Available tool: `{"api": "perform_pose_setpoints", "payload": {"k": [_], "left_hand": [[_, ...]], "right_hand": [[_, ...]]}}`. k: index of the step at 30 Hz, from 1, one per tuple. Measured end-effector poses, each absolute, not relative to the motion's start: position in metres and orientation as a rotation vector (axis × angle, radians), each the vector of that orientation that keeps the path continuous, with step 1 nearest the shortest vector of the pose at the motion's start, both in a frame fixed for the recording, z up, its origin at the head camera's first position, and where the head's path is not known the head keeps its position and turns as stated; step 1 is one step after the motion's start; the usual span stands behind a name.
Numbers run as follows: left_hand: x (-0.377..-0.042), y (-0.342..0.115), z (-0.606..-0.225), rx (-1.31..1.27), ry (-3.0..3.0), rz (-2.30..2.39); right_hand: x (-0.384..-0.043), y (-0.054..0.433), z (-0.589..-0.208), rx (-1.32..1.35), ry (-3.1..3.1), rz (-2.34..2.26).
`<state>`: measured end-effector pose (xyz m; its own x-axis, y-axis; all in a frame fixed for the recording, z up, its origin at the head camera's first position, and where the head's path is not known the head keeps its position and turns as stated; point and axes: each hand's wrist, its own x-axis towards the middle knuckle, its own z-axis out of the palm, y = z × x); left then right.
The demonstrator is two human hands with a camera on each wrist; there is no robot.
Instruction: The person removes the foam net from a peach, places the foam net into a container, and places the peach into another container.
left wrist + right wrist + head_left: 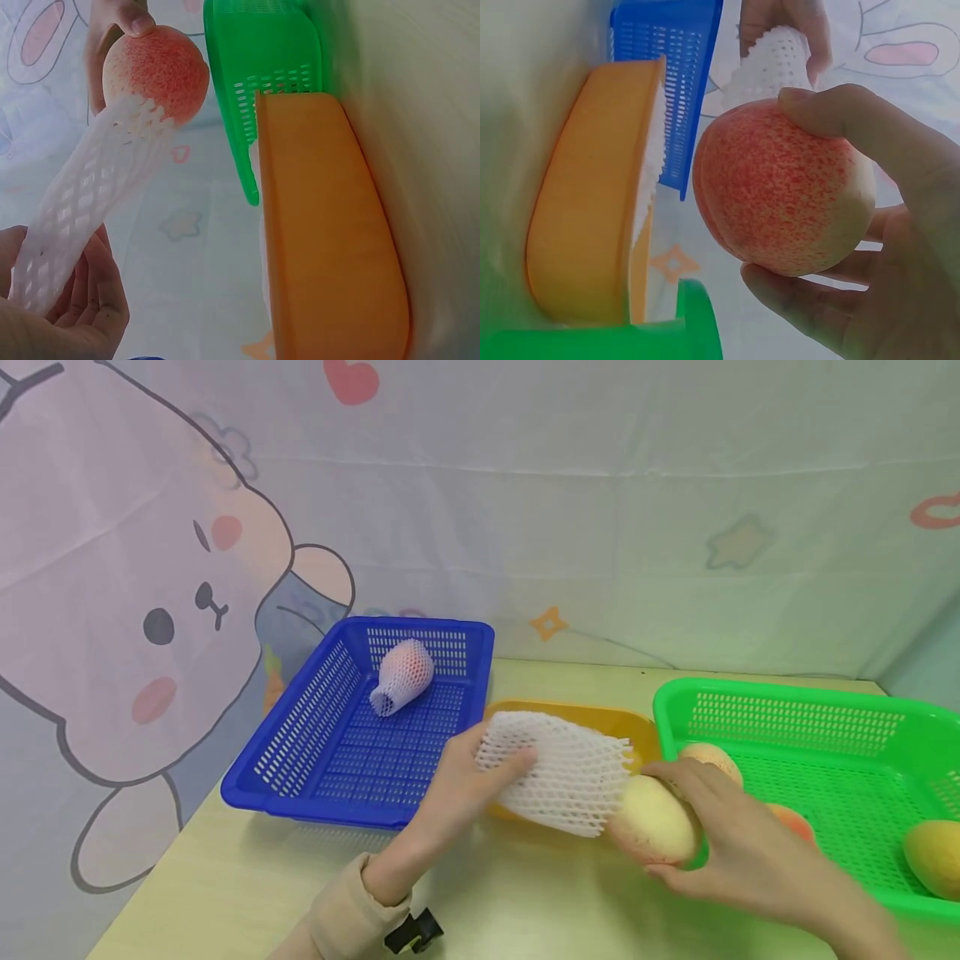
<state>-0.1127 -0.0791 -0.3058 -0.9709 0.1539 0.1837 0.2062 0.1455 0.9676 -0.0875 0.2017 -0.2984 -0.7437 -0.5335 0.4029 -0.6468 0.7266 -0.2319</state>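
In the head view my left hand grips a white foam net sleeve by one end, thumb on top. Its other end faces right and meets a pale yellow and pink peach. My right hand holds that peach between thumb and fingers, near the green basket's left side. The left wrist view shows the sleeve's open edge overlapping the lower part of the peach; most of the fruit is bare. Red speckles cover the peach in the right wrist view.
A blue basket at left holds a peach in a foam net. Behind my hands stands an orange-yellow bin, with white netting inside. The green basket at right holds several fruits, including a yellow one. A patterned curtain hangs behind.
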Motion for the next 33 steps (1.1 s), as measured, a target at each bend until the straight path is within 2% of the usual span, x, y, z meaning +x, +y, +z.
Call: {"api": "perform_pose_setpoints", "payload": {"k": [24, 33], "left_hand": [[-0.115, -0.068, -0.311, -0.54, -2.306, -1.527], [-0.119, -0.058, -0.314, -0.646, -2.27, -1.103]], "right_hand": [[-0.095, 0.234, -0.291, 0.794, -2.734, 0.565], [-0.101, 0.246, -0.292, 0.726, -2.805, 0.654]]}}
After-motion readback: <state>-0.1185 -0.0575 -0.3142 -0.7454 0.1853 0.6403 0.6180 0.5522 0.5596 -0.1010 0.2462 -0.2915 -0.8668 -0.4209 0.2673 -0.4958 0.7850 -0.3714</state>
